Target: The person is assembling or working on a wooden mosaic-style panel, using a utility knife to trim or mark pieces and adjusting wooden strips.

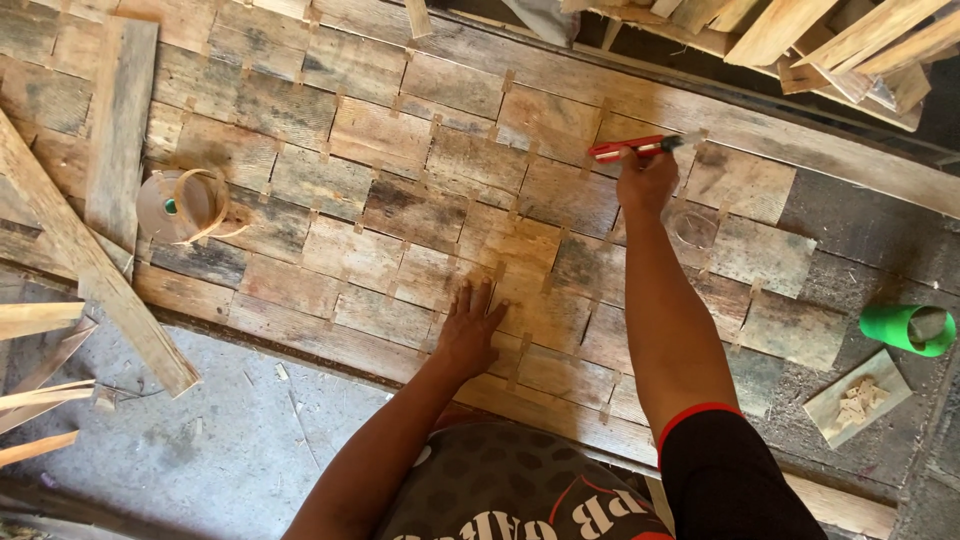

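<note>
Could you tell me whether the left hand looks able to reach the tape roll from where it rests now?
Probably yes: the left hand lies flat on the boards, and only bare boards lie between it and the tape roll farther left, though it would need a stretch.

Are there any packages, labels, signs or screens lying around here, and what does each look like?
No packages, signs or screens show.
Printed shirt: bottom centre, dark fabric with pale lettering.
Roll of tan edge banding: left on the wooden panel, round, a small green spot at its middle.
Green cup: right edge, on its side, plain.
</note>
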